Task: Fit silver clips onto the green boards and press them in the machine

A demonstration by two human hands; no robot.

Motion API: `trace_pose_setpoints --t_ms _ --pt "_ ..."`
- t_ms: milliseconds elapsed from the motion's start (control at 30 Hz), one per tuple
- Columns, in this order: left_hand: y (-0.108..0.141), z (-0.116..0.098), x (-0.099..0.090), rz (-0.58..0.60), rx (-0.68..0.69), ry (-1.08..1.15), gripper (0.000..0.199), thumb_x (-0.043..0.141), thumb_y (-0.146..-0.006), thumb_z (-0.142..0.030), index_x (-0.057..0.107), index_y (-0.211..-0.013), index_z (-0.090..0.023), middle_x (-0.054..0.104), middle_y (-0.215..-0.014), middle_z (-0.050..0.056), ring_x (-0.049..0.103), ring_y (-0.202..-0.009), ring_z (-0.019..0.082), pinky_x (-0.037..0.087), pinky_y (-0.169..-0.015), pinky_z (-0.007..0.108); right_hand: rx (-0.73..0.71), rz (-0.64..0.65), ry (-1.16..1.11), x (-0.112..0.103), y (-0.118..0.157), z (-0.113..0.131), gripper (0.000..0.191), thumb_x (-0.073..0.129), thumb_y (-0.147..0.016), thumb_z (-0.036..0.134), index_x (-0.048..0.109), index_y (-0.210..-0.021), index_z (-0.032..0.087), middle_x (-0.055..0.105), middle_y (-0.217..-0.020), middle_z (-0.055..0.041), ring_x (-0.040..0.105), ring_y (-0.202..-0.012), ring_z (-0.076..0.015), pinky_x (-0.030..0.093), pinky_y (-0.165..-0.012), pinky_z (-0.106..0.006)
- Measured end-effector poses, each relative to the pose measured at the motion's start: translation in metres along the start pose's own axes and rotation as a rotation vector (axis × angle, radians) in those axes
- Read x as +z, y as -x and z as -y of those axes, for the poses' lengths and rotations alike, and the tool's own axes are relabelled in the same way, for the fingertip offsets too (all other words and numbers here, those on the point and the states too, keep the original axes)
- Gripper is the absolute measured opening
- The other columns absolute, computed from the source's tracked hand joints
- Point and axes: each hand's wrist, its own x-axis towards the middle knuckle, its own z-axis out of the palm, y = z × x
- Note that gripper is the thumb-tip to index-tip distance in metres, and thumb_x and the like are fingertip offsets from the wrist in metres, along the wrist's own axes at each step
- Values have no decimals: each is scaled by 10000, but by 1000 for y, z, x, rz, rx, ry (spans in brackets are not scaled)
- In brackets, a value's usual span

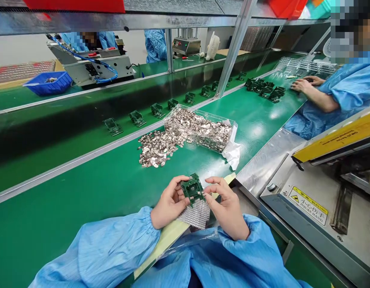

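My left hand [172,203] grips a small green circuit board [186,193] by its left side, thumb below and fingers above. The board has a square opening in its middle and is held tilted toward me. At its right edge, my right hand [225,204] has thumb and index finger pinched together; whatever is between them is too small to make out. Below the board lies a sheet of small silvery metal pieces [195,215] in rows, over a yellow strip [170,239] at the bench edge.
Ahead, loose metal pieces [155,150] spill from a clear tray [233,132]. Several boards [136,118] line the sunken track behind. More boards [265,89] lie heaped near a co-worker's hands [306,84]. A machine with a warning label [308,205] stands right.
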Motion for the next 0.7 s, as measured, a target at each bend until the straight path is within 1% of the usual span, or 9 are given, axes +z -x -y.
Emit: trace_pose_setpoints --t_ms 67,133,300,433,500,600,700 --pt "0 -1 1 4 3 -19 435 699 -825 -180 508 -1203 -280 613 -966 7 628 -801 70 509 -734 157 11 25 8 4 0 0 107 636 -839 263 680 -747 231 583 -1152 -71 541 -1113 -251 395 -965 -404" --pt "0 -2 1 8 6 -30 427 691 -829 -168 516 -1201 -286 618 -964 4 633 -815 73 513 -757 163 22 50 16 7 1 -1 98 636 -839 254 677 -753 233 567 -1201 -73 522 -1154 -257 381 -987 -418" --pt "1 -2 0 31 3 -62 448 693 -825 -158 520 -1217 -288 639 -1004 13 641 -842 85 517 -755 166 27 73 34 11 2 -4 104 652 -835 247 678 -737 224 565 -1207 -84 513 -1162 -263 379 -995 -428" --pt "2 -2 -1 39 -2 -120 447 697 -824 -173 526 -1225 -273 635 -1012 22 623 -817 83 501 -705 153 18 34 43 14 3 -5 115 664 -833 257 670 -726 216 572 -1181 -89 521 -1142 -266 387 -982 -432" --pt "2 -3 0 30 2 -147 421 685 -836 -195 533 -1223 -260 634 -1009 31 620 -813 94 502 -697 168 21 12 39 16 4 -6 130 664 -836 268 659 -718 212 577 -1159 -90 529 -1122 -266 395 -969 -431" --pt "2 -2 1 -23 25 -196 335 654 -858 -241 562 -1180 -231 630 -1013 50 621 -844 126 515 -740 218 42 -5 16 19 5 -6 154 666 -837 295 643 -712 209 592 -1085 -87 553 -1051 -258 424 -918 -414" --pt "3 1 1 -97 27 -278 315 657 -850 -291 586 -1146 -210 634 -970 55 610 -808 143 509 -718 241 77 -6 -33 21 6 -6 152 649 -843 293 632 -718 208 603 -930 -65 580 -873 -217 464 -777 -353"
